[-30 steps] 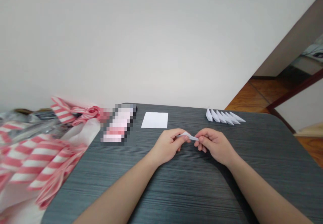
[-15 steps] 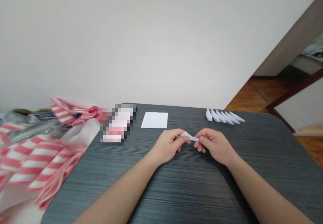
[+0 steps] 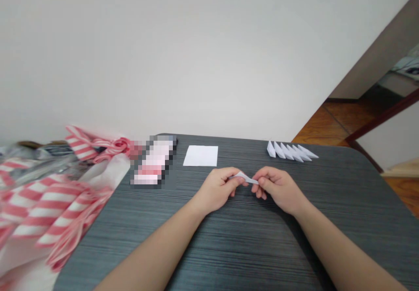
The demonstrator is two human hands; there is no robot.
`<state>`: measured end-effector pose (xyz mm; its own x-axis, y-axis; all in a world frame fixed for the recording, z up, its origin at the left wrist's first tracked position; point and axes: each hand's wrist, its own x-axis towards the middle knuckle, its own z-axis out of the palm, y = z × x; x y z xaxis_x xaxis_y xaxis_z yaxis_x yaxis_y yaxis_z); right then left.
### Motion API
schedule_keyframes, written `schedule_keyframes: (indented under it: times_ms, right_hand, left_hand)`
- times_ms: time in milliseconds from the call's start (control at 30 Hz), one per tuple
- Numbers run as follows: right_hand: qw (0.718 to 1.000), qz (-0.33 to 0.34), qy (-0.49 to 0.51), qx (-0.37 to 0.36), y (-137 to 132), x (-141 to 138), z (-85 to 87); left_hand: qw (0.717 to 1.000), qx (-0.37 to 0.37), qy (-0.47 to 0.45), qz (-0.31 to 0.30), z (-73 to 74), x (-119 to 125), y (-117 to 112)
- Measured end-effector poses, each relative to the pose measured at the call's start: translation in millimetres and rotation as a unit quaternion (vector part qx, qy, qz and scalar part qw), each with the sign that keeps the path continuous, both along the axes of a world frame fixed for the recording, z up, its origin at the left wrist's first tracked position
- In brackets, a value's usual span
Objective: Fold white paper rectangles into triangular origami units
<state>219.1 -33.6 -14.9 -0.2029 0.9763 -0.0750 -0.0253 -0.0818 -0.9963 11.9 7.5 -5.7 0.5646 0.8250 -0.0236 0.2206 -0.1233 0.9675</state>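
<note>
Between my two hands is a small piece of folded white paper (image 3: 249,180), held just above the dark table. My left hand (image 3: 218,189) pinches its left end between thumb and fingers. The thumb and fingers of my right hand (image 3: 278,188) close on the right tip. Parts of the paper are hidden behind the fingertips. A flat white paper sheet (image 3: 200,156) lies beyond my left hand. Past my right hand, several folded white paper pieces (image 3: 290,151) with pointed ends lie side by side in an overlapping row.
The dark wood-grain table (image 3: 229,247) stands against a pale wall (image 3: 209,55). A blurred-out rectangular object (image 3: 153,162) lies near its left edge. Red-and-white striped cloth (image 3: 55,203) is heaped beside the table on the left. Wooden floor (image 3: 330,118) shows at the right.
</note>
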Motion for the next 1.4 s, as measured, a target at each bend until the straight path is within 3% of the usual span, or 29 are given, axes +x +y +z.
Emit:
schedule_keyframes:
  times_ms: [600,867,1067,1400]
  right_hand:
    - [1.0,0.004,-0.006,0.013,0.3,-0.3,0.3]
    - [0.994,-0.022,-0.105,0.038,-0.6,-2.2,3.0]
    - [0.991,-0.034,-0.126,0.04,-0.1,-4.7,5.3]
    - [0.99,-0.036,-0.134,0.034,-0.2,-3.7,5.9]
  left_hand:
    - [1.0,0.005,-0.029,-0.008,0.1,0.5,1.2]
    - [0.998,0.036,-0.06,-0.001,-4.6,1.2,0.6]
    - [0.993,0.083,-0.074,-0.042,-4.4,0.2,1.3]
    - [0.991,0.082,-0.074,-0.078,0.3,-1.7,0.4]
